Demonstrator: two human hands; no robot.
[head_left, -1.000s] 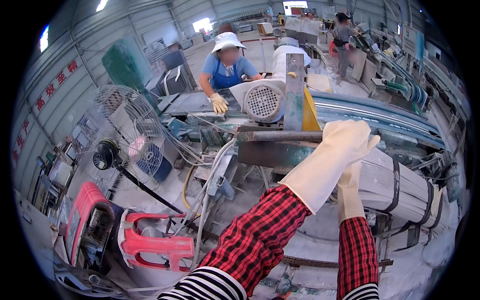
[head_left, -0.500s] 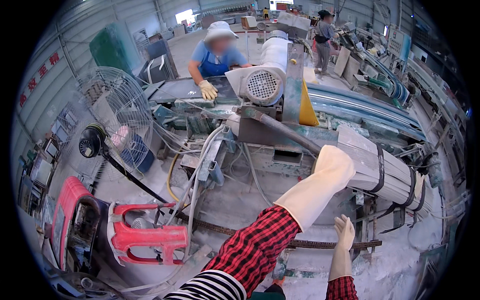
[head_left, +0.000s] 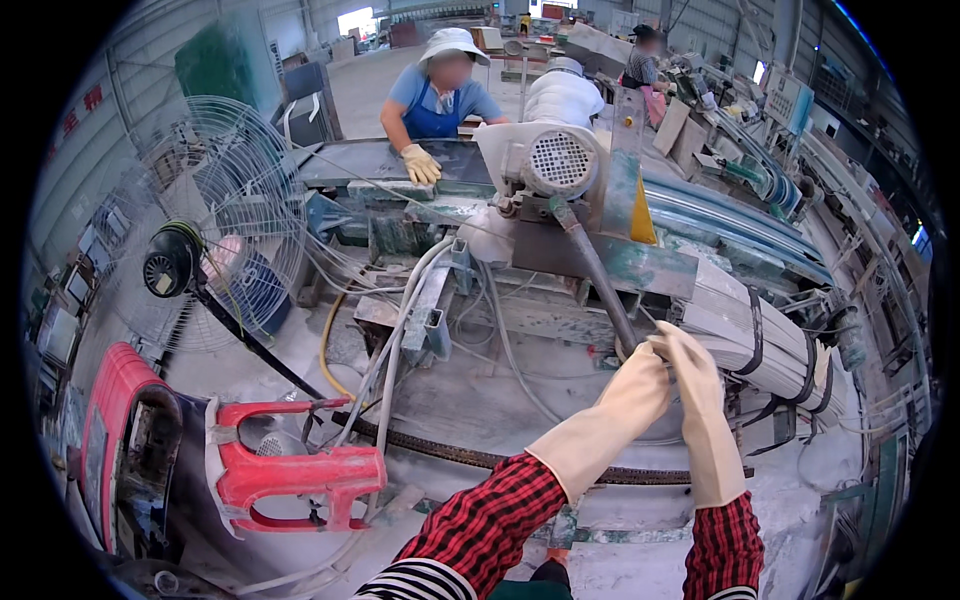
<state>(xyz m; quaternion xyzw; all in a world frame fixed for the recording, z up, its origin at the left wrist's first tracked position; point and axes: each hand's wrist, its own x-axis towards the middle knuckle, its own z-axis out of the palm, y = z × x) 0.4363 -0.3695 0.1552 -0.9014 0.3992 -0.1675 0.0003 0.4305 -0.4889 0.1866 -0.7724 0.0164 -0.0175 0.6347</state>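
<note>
My left hand [head_left: 636, 382], in a long cream rubber glove, is closed beside the lower end of a slanting metal pipe [head_left: 596, 274]. My right hand [head_left: 692, 366], gloved alike, meets it with bent fingers pressed together over the left fingertips. A thin grey sliver [head_left: 648, 316] shows just above the fingertips; what lies between the gloves is hidden. The pipe runs up to a machine with a round-grilled motor [head_left: 560, 162]. Right of my hands lies a bundle of thin grey strips [head_left: 735, 315], bound with black straps.
Across the machine a co-worker in a white hat and blue apron [head_left: 432, 122] rests a gloved hand [head_left: 421, 165] on a dark slab. At left stand a large wire-caged fan [head_left: 225, 215] and a red plastic stool [head_left: 300, 475]. Cables [head_left: 398, 345] hang below the machine.
My right hand has risen from low at the right to meet my left. The left has moved slightly down and left. The view has shifted, and the pipe appears steeper.
</note>
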